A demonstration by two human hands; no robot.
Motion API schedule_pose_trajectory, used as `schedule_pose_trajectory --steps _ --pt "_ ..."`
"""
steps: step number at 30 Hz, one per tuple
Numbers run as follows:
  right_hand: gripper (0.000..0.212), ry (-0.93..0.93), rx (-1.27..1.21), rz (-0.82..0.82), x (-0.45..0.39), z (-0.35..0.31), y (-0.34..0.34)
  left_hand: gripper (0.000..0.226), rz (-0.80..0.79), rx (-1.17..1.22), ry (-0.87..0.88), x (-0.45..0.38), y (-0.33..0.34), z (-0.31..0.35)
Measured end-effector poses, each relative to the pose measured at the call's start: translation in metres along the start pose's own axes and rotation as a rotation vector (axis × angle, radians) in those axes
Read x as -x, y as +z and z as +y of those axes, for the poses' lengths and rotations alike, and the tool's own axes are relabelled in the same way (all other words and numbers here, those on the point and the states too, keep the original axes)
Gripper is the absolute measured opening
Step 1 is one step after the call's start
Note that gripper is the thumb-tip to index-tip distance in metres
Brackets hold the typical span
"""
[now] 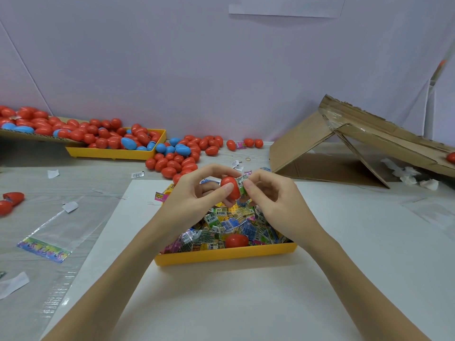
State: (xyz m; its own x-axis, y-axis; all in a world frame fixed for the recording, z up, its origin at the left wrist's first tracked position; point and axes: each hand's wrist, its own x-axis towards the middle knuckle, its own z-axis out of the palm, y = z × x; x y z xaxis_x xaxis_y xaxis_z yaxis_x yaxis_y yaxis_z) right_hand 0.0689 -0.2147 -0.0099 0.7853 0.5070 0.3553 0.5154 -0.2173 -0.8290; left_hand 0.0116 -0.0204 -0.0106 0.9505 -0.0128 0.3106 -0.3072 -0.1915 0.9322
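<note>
Head view, as I watch it from my remote station, puts both hands at the middle of the dial, raised above a shallow yellow plastic tray (pixel 221 256) that sits toward 6 o'clock on a white sheet (pixel 246 303). My left hand (pixel 194 195) grasps a red plastic egg shell (pixel 231 187), thumb on its near side and fingertips curled over the top. My right hand (pixel 273 196) pinches a small printed foil packet (pixel 242 183) between thumb and forefinger, and the packet touches the egg shell on its 3 o'clock side; I cannot tell whether any of it sits inside the shell. The tray below is heaped with more small printed packets (pixel 221 230), and one whole red plastic egg (pixel 236 240) lies among them near the front wall. At 10 o'clock a second yellow plastic tray (pixel 110 153) holds red and blue plastic eggs, and a loose pile of the same eggs (pixel 177 159) spreads over the table at 11 o'clock, just beyond my left hand. At 2 o'clock a flattened brown cardboard box (pixel 344 143) leans like a tent. At 8 o'clock a clear plastic bag with a colourful printed strip (pixel 46 249) lies flat, and at 9 o'clock two red egg pieces (pixel 12 200) rest at the frame's edge.
</note>
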Motion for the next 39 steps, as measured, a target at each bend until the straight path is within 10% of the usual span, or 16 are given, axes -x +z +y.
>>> schedule_pose_trajectory --steps 39 --pt "0.019 0.115 -0.337 0.120 0.0039 -0.0045 0.0028 0.020 0.134 0.056 0.100 -0.0014 0.0027 -0.0068"
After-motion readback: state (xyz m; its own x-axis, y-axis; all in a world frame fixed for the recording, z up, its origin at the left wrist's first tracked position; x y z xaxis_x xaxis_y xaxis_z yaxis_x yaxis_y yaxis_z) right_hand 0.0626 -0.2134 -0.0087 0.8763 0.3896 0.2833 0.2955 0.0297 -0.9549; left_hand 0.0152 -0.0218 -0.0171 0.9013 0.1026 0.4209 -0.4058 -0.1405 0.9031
